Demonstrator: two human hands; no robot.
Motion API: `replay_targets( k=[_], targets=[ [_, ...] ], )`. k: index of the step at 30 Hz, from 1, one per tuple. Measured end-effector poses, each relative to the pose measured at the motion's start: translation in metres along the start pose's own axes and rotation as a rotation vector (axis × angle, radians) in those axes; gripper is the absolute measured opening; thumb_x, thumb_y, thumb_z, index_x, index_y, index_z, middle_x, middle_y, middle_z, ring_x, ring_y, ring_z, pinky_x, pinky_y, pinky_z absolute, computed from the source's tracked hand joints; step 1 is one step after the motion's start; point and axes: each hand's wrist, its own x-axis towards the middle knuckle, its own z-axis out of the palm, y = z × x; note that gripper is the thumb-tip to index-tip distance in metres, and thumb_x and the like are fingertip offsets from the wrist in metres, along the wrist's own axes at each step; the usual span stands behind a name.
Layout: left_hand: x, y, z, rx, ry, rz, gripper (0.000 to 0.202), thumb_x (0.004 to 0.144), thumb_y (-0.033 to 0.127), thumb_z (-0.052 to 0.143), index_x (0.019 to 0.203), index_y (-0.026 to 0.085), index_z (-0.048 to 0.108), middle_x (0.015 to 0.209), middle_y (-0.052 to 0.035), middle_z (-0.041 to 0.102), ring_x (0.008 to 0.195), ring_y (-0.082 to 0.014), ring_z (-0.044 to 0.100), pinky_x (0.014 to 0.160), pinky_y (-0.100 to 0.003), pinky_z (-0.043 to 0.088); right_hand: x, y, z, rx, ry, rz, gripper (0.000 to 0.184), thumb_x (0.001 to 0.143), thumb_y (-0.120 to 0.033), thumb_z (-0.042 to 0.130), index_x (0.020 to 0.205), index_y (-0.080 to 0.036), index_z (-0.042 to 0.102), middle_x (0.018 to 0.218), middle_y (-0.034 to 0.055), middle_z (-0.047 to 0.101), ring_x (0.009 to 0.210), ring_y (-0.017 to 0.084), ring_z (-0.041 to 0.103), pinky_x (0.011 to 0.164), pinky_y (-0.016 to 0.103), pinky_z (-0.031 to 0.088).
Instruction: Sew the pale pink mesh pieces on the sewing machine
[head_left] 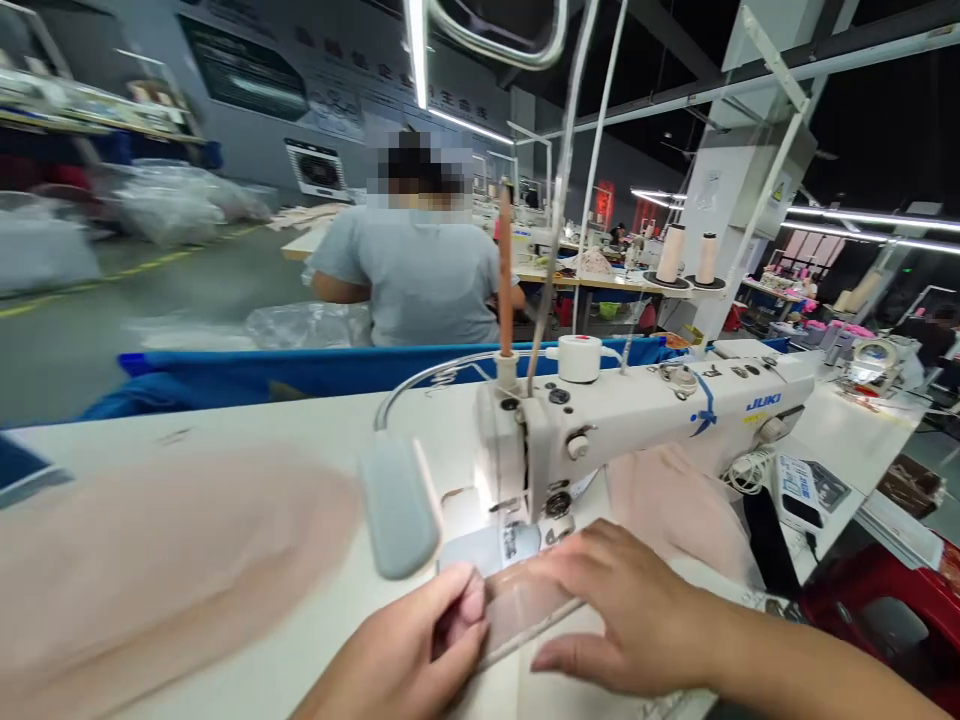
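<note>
A narrow strip of pale pink fabric (525, 605) lies on the white table just in front of the needle of a white sewing machine (637, 410). My left hand (409, 650) pinches the strip's near left end between thumb and fingers. My right hand (630, 610) lies flat over the strip's right side, fingers stretched out and pressing it down. More pink fabric (675, 500) hangs behind the machine's arm.
A blurred pile of pink fabric (150, 570) covers the table's left part. A grey lamp head (397, 505) on a bent arm hangs left of the needle. A person in a grey shirt (420, 270) sits ahead, back turned. Thread cones (671, 255) stand beyond.
</note>
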Motion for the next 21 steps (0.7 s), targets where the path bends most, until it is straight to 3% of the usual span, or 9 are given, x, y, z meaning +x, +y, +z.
replay_targets(
  k=[2, 4, 7, 10, 14, 21],
  targets=[
    [-0.004, 0.009, -0.002, -0.096, 0.023, -0.042, 0.025, 0.091, 0.051, 0.051, 0.088, 0.027, 0.054, 0.071, 0.0041, 0.058, 0.068, -0.0210, 0.059, 0.064, -0.029, 0.047, 0.025, -0.002, 0.008, 0.081, -0.097, 0.112, 0.043, 0.098, -0.043, 0.086, 0.129, -0.021, 0.069, 0.118, 0.0088, 0.078, 0.107, 0.028, 0.071, 0.099, 0.039, 0.055],
    [-0.007, 0.011, -0.002, -0.168, 0.074, -0.072, 0.029, 0.091, 0.054, 0.050, 0.095, 0.026, 0.057, 0.074, 0.0038, 0.060, 0.068, -0.0213, 0.060, 0.062, -0.030, 0.047, 0.039, -0.001, 0.021, 0.252, -0.149, 0.229, 0.029, 0.094, -0.029, 0.085, 0.118, -0.022, 0.071, 0.103, 0.0034, 0.079, 0.095, 0.024, 0.073, 0.088, 0.033, 0.056],
    [-0.010, 0.013, -0.002, -0.202, 0.093, -0.092, 0.035, 0.089, 0.054, 0.056, 0.106, 0.024, 0.063, 0.076, 0.0034, 0.062, 0.068, -0.0219, 0.061, 0.062, -0.030, 0.046, 0.042, 0.001, 0.038, 0.488, -0.097, 0.352, 0.016, 0.093, -0.017, 0.075, 0.106, -0.025, 0.071, 0.093, -0.0018, 0.076, 0.086, 0.019, 0.072, 0.075, 0.026, 0.053],
    [-0.009, 0.024, -0.005, -0.143, 0.030, -0.054, 0.036, 0.094, 0.058, 0.056, 0.095, 0.024, 0.069, 0.073, 0.0024, 0.062, 0.068, -0.0214, 0.059, 0.063, -0.029, 0.043, 0.035, 0.001, 0.043, 0.524, -0.020, 0.343, 0.015, 0.090, -0.015, 0.073, 0.102, -0.024, 0.069, 0.094, -0.0015, 0.076, 0.087, 0.019, 0.070, 0.076, 0.027, 0.051],
    [-0.007, 0.036, -0.008, -0.074, 0.058, -0.003, 0.043, 0.096, 0.053, 0.050, 0.071, 0.023, 0.066, 0.074, -0.0020, 0.066, 0.072, -0.0229, 0.061, 0.067, -0.031, 0.044, 0.029, 0.001, 0.040, 0.495, 0.012, 0.347, 0.009, 0.093, -0.020, 0.073, 0.100, -0.024, 0.068, 0.089, -0.0026, 0.071, 0.086, 0.019, 0.067, 0.077, 0.028, 0.050],
    [-0.011, 0.036, -0.006, -0.219, 0.069, -0.027, 0.042, 0.096, 0.053, 0.053, 0.080, 0.023, 0.078, 0.076, -0.0020, 0.073, 0.071, -0.0228, 0.063, 0.064, -0.030, 0.045, 0.029, 0.001, 0.046, 0.506, 0.024, 0.392, 0.009, 0.096, -0.028, 0.076, 0.099, -0.023, 0.069, 0.086, -0.0032, 0.067, 0.078, 0.017, 0.060, 0.072, 0.027, 0.046]
  ],
)
